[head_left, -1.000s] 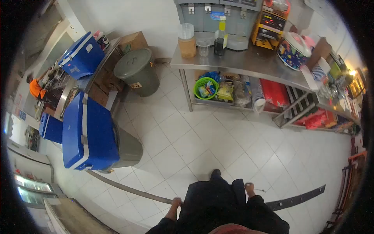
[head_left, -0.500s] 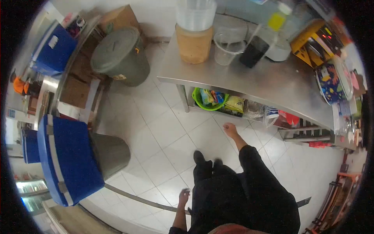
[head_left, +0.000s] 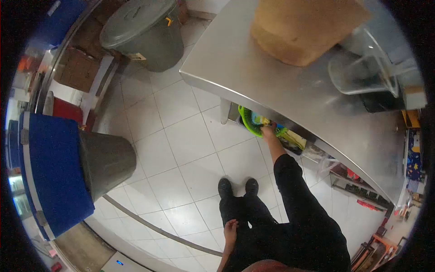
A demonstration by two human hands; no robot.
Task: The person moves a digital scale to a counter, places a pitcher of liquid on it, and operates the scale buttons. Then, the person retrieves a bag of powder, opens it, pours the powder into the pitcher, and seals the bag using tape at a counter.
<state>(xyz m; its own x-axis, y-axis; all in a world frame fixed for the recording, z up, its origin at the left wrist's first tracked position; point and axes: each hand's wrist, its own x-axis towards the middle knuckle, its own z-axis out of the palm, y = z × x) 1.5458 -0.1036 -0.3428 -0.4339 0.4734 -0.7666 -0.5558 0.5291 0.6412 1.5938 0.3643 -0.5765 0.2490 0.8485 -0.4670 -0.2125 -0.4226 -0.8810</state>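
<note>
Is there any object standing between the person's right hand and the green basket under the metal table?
Nothing visible stands between them: the right hand is at the green basket, seen over its near side. The metal table is above and hides the basket's far part.

A steel table [head_left: 253,77] with a lower shelf [head_left: 312,158], above white floor tiles [head_left: 195,145].
On the tabletop stand a brown container [head_left: 303,36], cut off by the upper edge of view, and a clear plastic tub [head_left: 358,79] to its right; farther along, toward the far end, sits a patterned pot [head_left: 413,154], only partly visible. The shelf below holds a green basket [head_left: 246,120] with packets in it, a yellow packet [head_left: 294,140] just beside, then clear plastic wrapping [head_left: 312,150]. A lidded grey bin [head_left: 158,45] stands on the tiles, well apart from a second grey bin [head_left: 111,161] that carries a blue cooler [head_left: 56,170].
</note>
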